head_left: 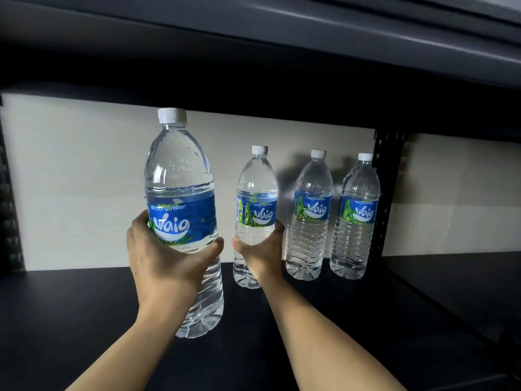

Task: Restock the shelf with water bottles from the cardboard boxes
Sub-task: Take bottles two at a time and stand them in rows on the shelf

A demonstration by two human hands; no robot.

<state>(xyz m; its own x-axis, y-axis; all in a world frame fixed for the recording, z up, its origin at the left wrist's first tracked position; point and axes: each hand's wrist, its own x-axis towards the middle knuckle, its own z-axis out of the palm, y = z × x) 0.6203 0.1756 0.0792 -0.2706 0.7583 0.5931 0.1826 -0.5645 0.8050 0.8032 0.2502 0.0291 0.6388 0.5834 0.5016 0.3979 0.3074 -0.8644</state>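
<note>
My left hand grips a large clear water bottle with a blue label and white cap, held upright near the front of the dark shelf. Whether its base touches the shelf I cannot tell. My right hand grips a second bottle of the same kind, further back, standing upright near the rear wall. Two more bottles stand to its right against the wall: one close beside it and another by the upright post.
A black perforated shelf post rises at the right behind the last bottle. The dark underside of the shelf above hangs low over the caps. A pale back wall closes the rear. The shelf continues to the right past the post.
</note>
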